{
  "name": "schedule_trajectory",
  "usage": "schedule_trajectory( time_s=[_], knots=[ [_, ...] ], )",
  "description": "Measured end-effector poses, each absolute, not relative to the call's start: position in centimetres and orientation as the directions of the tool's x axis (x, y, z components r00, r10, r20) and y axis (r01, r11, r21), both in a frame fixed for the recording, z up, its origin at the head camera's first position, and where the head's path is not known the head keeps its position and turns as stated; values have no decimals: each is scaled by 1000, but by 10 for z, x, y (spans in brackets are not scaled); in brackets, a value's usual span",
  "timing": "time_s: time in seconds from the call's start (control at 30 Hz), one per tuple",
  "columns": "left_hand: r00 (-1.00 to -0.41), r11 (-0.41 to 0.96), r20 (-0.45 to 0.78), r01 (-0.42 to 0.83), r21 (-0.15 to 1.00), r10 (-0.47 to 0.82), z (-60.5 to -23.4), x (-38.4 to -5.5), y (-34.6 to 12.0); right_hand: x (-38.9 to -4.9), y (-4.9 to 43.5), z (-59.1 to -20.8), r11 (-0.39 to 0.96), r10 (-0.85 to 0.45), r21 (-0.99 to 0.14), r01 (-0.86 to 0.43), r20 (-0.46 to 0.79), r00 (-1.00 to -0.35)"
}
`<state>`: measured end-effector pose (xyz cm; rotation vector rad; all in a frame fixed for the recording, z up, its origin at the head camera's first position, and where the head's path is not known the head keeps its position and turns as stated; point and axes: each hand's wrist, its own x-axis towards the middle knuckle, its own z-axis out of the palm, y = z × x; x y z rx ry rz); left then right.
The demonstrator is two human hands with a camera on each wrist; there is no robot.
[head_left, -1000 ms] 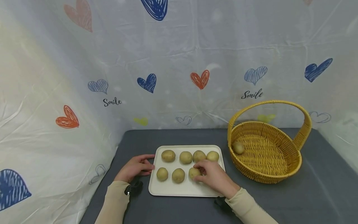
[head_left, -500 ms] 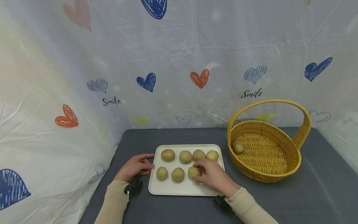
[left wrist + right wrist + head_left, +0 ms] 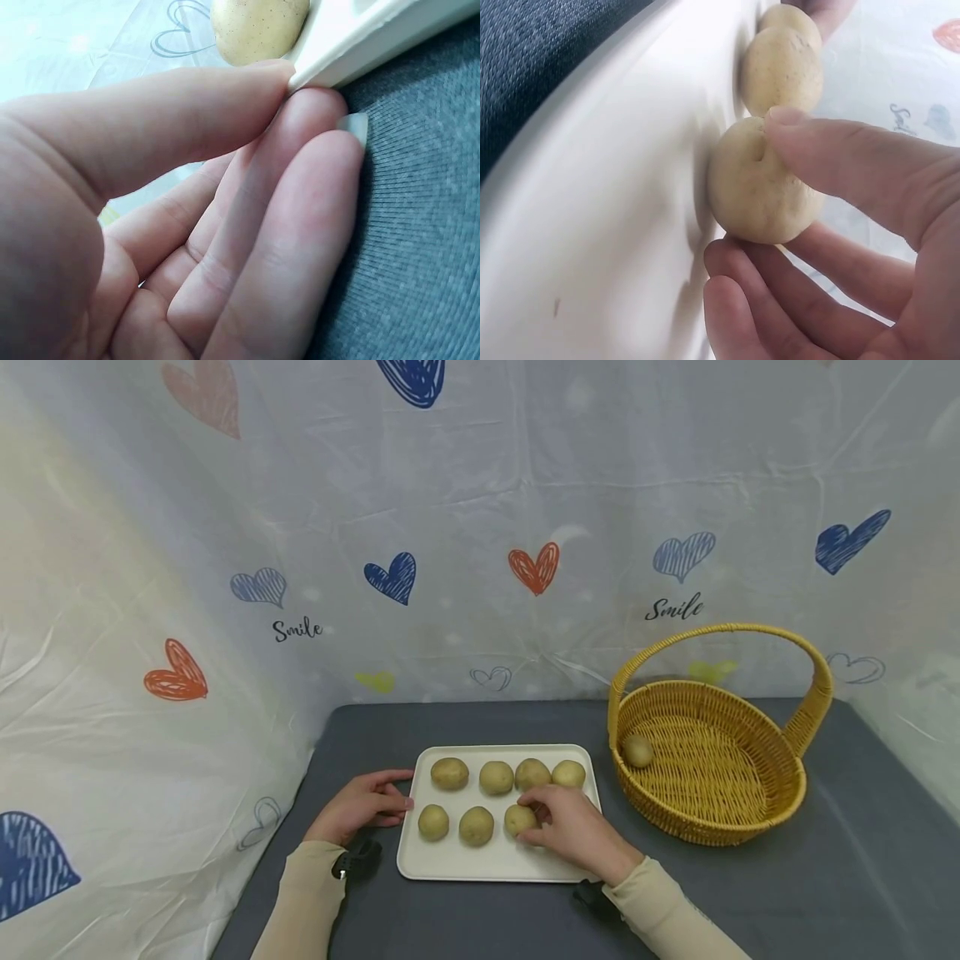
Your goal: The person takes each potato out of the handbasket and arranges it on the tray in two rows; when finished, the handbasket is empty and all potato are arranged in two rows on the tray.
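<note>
A white rectangular tray (image 3: 442, 862) lies on the dark table, bearing two rows of potatoes. At its left edge my left hand (image 3: 358, 808) pinches the rim; the left wrist view shows the thumb on top of the rim (image 3: 330, 67) and fingertips beneath. My right hand (image 3: 576, 832) holds the rightmost potato of the near row (image 3: 517, 820) between thumb and fingers. In the right wrist view this potato (image 3: 754, 187) sits close against the tray surface. Two more potatoes, one in the middle (image 3: 476, 826) and one at the left (image 3: 433, 822), share the near row.
Several potatoes (image 3: 497, 777) form the far row, the right ones partly behind my right hand. Right of the tray stands a yellow wicker basket (image 3: 675, 822) with a tall handle (image 3: 738, 628) and one potato (image 3: 637, 751) inside. A heart-printed curtain (image 3: 450, 635) hangs behind the table.
The head view has tilted very slightly, so everything sits a few pixels higher. Both hands keep their places on the tray rim and the potato.
</note>
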<state>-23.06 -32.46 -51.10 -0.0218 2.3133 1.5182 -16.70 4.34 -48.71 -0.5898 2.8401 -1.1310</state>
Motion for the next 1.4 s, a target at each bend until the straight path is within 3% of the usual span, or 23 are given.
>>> schedule_trajectory(
  time_s=[0.47,0.73,0.93,1.13,1.4],
  knots=[
    [-929,428,-310,-200,881,203,-509,-231,-323,-168,48,-485,659,-342,-687,-306,89,-936],
    [-926,427,-323,-215,878,197,-512,-233,-321,-159,64,-462,635,-338,-718,-285,73,-938],
    [-927,425,-331,-231,875,179,-511,-233,-325,-158,105,-428,679,-356,-641,-358,140,-924],
    [-931,425,-330,-238,873,156,-510,-232,-327,-172,161,-396,734,-332,-587,-341,127,-935],
    [-928,431,-339,-245,868,154,-512,-231,-323,-203,216,-403,772,-334,-554,-312,64,-940]
  ],
)
